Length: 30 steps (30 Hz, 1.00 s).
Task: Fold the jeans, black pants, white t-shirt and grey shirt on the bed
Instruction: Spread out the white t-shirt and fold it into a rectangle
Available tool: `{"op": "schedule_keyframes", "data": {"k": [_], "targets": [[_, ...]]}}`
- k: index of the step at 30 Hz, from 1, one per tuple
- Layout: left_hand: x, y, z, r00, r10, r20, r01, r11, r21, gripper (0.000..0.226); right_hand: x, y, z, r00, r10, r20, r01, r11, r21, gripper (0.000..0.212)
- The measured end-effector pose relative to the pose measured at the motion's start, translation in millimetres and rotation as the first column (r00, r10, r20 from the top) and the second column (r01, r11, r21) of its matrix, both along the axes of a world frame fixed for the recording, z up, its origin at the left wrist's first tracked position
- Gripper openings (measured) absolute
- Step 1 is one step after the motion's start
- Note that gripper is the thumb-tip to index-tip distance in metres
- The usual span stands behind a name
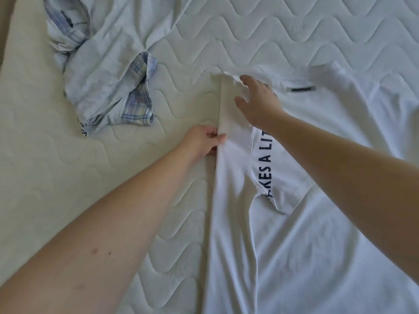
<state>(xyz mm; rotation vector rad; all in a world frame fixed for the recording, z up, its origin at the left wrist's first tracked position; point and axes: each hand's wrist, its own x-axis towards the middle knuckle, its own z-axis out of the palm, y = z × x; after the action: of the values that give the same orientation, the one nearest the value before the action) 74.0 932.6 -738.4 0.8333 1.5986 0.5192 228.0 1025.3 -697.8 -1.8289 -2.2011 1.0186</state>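
Observation:
The white t-shirt (317, 223) lies spread on the bed, collar away from me, with dark lettering on a sleeve that is folded inward. My left hand (204, 141) pinches the shirt's folded left edge. Spread fingers of my right hand (258, 100) press flat on the folded sleeve near the shoulder. The grey shirt (106, 71), with plaid lining at collar and cuffs, lies crumpled at the upper left. Jeans and black pants are out of view.
The quilted pale mattress (272, 30) fills the frame. Its left edge (9, 53) runs along the top left corner. Bare mattress shows between the two shirts and beyond the collar.

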Motion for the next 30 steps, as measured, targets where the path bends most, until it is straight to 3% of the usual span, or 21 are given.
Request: {"op": "schedule_keyframes", "data": {"k": [3,8,14,17,21,23,26,28,30], "targets": [[-5,-1,-1,0.990,0.021,0.140,-0.017,0.999,-0.029,0.012,-17,25,-8,0.999,-0.031,0.043,0.032,0.999,-0.024,0.057],[-6,-4,-5,0.989,0.060,0.136,-0.057,0.998,-0.022,0.031,-39,49,-14,0.988,-0.055,0.141,0.064,0.996,-0.063,0.042],[-8,-2,-12,0.995,0.045,0.090,-0.044,0.999,-0.008,0.025,-48,65,-15,0.942,-0.272,-0.197,0.243,0.956,-0.163,0.013],[-8,-3,-13,0.998,0.015,0.066,-0.015,1.000,0.012,0.026,-45,67,-20,0.883,-0.379,-0.278,0.315,0.916,-0.247,0.023],[-8,-3,-8,0.997,0.012,0.080,-0.013,1.000,0.014,0.028,-38,67,-20,0.939,-0.254,-0.233,0.222,0.963,-0.155,0.034],[-9,-3,-3,0.994,0.025,0.105,-0.025,1.000,-0.005,0.027,-29,63,-16,0.992,-0.109,-0.063,0.105,0.993,-0.056,0.037],[-7,-9,5,0.987,0.061,0.147,-0.053,0.997,-0.057,0.028,-20,53,-15,0.986,0.008,0.166,0.006,0.996,-0.084,0.038],[-6,-21,10,0.978,0.079,0.193,-0.054,0.990,-0.130,0.032,-22,47,-14,0.990,-0.007,0.141,0.020,0.996,-0.090,0.026],[-4,-36,11,0.982,0.035,0.187,-0.004,0.986,-0.167,0.040,-29,46,-13,0.991,-0.125,-0.040,0.120,0.987,-0.104,0.020]]}}
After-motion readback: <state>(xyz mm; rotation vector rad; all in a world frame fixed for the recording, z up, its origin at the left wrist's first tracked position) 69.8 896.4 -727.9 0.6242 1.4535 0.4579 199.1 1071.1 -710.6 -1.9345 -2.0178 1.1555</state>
